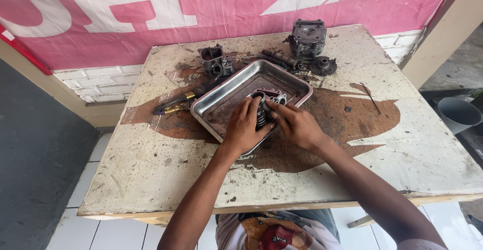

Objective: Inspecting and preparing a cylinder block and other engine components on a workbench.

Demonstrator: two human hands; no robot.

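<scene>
Tools: a dark tool with brass-coloured parts [176, 104] is lying on the bench [151, 164], left of the tray.
Small engine part: a grey metal casting [215, 61] is standing behind the tray's left corner.
Tray: a shallow metal tray [221, 104] is sitting mid-bench, stained inside.
Left hand: the left hand [244, 129] is being pressed on the engine head, fingers curled around its near side.
Engine head: the finned metal engine head [269, 99] is being held inside the tray; judged heavy, rigid, likely oily and slippery, best gripped by its solid sides rather than the thin fins.
Right hand: the right hand [297, 124] is gripping the head's right side, fingers closed.
Far parts: a larger casting [308, 37] and a round piece [323, 65] are resting behind.
Sign: a pink banner [226, 13] with large white shapes is hanging along the wall.
</scene>
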